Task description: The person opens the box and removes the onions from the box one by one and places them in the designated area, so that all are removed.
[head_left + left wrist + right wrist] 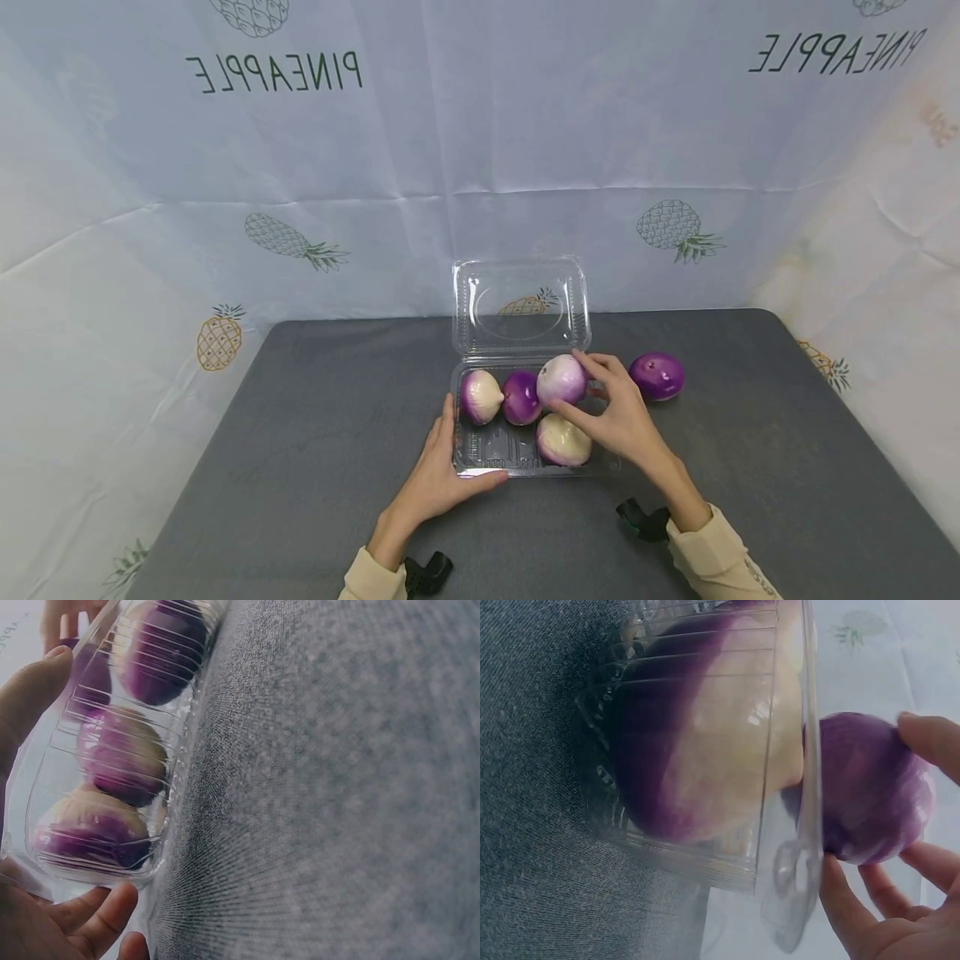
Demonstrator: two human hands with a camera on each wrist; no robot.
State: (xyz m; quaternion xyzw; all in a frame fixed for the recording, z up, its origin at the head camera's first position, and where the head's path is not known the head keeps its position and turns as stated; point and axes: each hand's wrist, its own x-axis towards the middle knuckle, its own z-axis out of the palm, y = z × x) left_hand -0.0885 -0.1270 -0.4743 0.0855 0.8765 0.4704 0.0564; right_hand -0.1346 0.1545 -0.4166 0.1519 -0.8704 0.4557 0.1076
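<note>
A clear plastic container (487, 454) stands on the table with its lid (521, 304) raised at the back. My left hand (435, 475) spans its front left corner, fingers along the left side and thumb along the front edge. Between thumb and fingers, my right hand (618, 412) grips a purple-and-white turnip (561, 379) over the container's back right part. In the right wrist view, this turnip (870, 787) appears above the rim. Inside lie a left turnip (480, 397), a middle purple turnip (521, 398) and a front right turnip (564, 440).
A purple turnip (657, 376) sits on the dark grey table (337, 417), right of the container and beyond my right hand. A pineapple-print cloth (510, 150) hangs behind the table and along both sides.
</note>
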